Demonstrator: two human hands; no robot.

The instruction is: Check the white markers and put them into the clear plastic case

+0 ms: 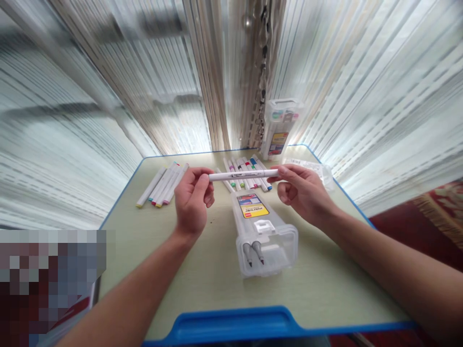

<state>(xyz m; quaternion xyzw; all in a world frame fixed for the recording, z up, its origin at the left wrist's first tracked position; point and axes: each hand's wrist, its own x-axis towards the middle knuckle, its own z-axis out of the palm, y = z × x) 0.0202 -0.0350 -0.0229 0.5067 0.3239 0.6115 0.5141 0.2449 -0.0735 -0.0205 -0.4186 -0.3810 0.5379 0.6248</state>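
Observation:
A white marker (242, 175) with small dark print is held level above the table between my two hands. Its left end is pinched by my left hand (191, 197), thumb on top. At its right end, my right hand (304, 190) grips it between thumb and curled fingers. Below lies a clear plastic marker case (249, 226) with a yellow label, on its side, its near end toward me. Two grey marker tips (256, 253) show at that near end. Behind the held marker are several white markers (249, 182) with coloured ends, partly hidden by it.
Several more white markers (162, 185) lie in a group at the left. A second clear case (279, 127) stands upright at the back, with crumpled clear plastic (314, 173) beside it. The pale green table (202, 279) has a blue rim; striped curtains (152, 86) hang behind.

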